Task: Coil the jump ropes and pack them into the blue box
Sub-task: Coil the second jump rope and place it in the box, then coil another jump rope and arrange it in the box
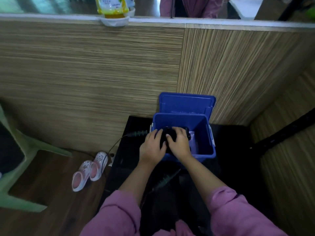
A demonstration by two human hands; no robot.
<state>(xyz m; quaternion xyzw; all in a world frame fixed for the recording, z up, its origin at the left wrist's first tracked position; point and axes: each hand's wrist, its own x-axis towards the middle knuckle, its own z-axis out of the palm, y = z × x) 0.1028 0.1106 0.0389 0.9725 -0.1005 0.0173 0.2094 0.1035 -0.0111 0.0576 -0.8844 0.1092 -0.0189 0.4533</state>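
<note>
In the lower middle of the frame, a person's left hand [151, 147] and right hand [179, 142], fingers curled, together grip a dark coiled jump rope bundle [167, 133] at the near left corner of an open blue plastic box [208, 133], whose lid [185, 103] stands up behind. A ribbed black rope handle [138, 133] juts left past the rim, its thin cord [109, 150] trailing down toward pink clogs [90, 169]. Another dark handle [165, 180] lies lower, between the forearms. The coil could spring loose, or the trailing cord snag the rim. The box's right half looks open.
</note>
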